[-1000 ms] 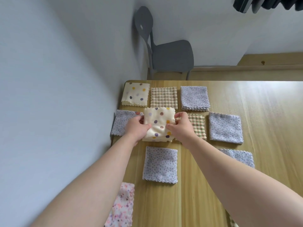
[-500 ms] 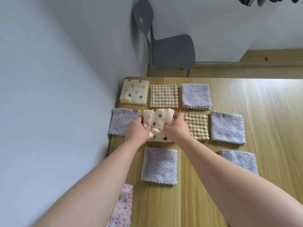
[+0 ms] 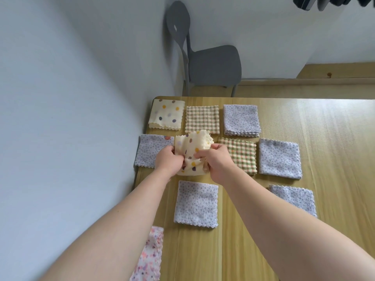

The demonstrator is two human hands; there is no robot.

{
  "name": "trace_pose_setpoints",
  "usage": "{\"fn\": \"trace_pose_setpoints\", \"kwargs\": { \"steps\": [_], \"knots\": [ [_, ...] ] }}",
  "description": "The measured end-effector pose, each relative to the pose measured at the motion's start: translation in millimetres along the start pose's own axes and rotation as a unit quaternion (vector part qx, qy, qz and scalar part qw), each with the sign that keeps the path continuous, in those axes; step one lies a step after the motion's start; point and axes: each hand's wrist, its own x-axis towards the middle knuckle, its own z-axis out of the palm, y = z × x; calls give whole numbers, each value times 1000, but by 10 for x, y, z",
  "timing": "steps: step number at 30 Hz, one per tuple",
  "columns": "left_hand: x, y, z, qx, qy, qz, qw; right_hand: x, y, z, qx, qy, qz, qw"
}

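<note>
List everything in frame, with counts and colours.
held cloth: 1, cream with coloured dots, bunched between both hands
dotted pile: 1, cream, table's far left corner
checked cloths: 2, green and cream, far middle, right of hands
speckled cloths: 5 spots, lilac, far right (stacked), mid left, mid right, near centre, near right
floral cloth: 1, pink, near left edge
table: 1, light wood
chair: 1, grey, beyond table
left hand: 1, grips held cloth
right hand: 1, grips held cloth

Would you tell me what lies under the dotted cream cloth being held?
Only wooden table shows around the dotted cream cloth, which the left hand and right hand grip; whatever lies beneath is covered.
</note>
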Motion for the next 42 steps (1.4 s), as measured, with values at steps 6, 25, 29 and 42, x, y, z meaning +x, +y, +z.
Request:
{"fn": "trace_pose_setpoints", "kwargs": {
  "steps": [6, 25, 29, 42],
  "knots": [
    [-265, -27, -197, -355, -126, -111, 920, -303, -145, -12, -6, -47, -48, 998],
    [-1186, 108, -564, -309, -64, -61, 947, -1002, -107, -351, -87, -97, -108, 986],
    [-912, 173, -643, -236, -17, -24, 971, -866, -132, -185, -176, -45, -179, 967],
    [532, 584, -896, -91, 114, 36, 989, 150, -768, 725, -275, 79, -252, 925]
  ]
}}
